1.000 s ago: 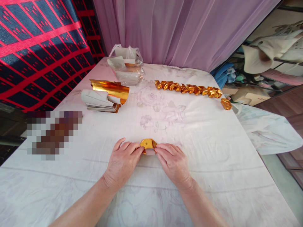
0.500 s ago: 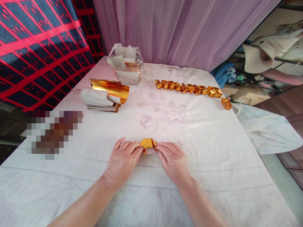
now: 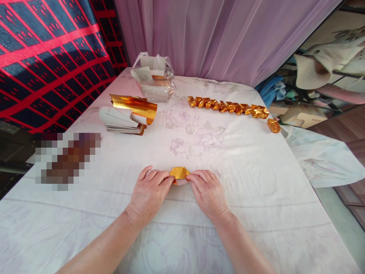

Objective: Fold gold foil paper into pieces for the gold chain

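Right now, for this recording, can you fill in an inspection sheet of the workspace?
Surface: table under a white floral cloth, wrinkled.
Job's things: small gold foil piece, partly folded, lying on the cloth.
Clutter: stack of gold-backed sheets with the top one curled; clear plastic bag of sheets; row of folded gold pieces; one separate folded piece.
Grippers: left hand and right hand press the piece's two ends with their fingers.
Cables: nothing seen.
Surroundings: lilac curtain, red patterned fabric, shelving.

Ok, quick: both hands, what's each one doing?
Left hand: fingertips pinching the left end of the gold paper piece.
Right hand: fingertips pinching its right end.
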`<state>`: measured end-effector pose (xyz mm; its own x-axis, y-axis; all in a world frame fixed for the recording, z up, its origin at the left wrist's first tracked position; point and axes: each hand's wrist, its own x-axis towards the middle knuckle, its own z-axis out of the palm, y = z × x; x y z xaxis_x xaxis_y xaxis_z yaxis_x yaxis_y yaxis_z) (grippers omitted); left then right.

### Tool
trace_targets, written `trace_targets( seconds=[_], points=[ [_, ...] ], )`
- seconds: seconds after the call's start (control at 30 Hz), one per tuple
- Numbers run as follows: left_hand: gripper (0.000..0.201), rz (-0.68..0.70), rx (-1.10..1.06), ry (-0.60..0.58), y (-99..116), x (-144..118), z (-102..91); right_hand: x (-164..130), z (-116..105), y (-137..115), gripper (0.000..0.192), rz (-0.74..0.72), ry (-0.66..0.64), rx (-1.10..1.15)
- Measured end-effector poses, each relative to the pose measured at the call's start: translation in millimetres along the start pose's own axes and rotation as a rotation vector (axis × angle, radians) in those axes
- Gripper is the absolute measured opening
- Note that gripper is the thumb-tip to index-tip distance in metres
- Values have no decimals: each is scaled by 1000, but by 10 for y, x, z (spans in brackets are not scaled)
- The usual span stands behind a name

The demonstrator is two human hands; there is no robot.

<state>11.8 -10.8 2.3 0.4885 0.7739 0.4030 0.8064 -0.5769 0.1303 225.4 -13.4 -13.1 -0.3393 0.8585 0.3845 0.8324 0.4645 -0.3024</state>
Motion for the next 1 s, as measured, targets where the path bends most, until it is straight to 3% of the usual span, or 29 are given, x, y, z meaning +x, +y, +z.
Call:
trace_targets(
  seconds=[0.23, 0.5, 1.0],
  points=[
    [10, -36, -70, -27, -14, 12, 12, 46, 0, -21, 14, 60, -72, -8],
    [8, -187, -277, -36, -80, 29, 59, 65, 6, 19, 15, 112, -107, 57],
    [14, -292, -263, -33, -45, 63, 101, 103, 41, -19, 16, 178, -84, 0]
  ],
)
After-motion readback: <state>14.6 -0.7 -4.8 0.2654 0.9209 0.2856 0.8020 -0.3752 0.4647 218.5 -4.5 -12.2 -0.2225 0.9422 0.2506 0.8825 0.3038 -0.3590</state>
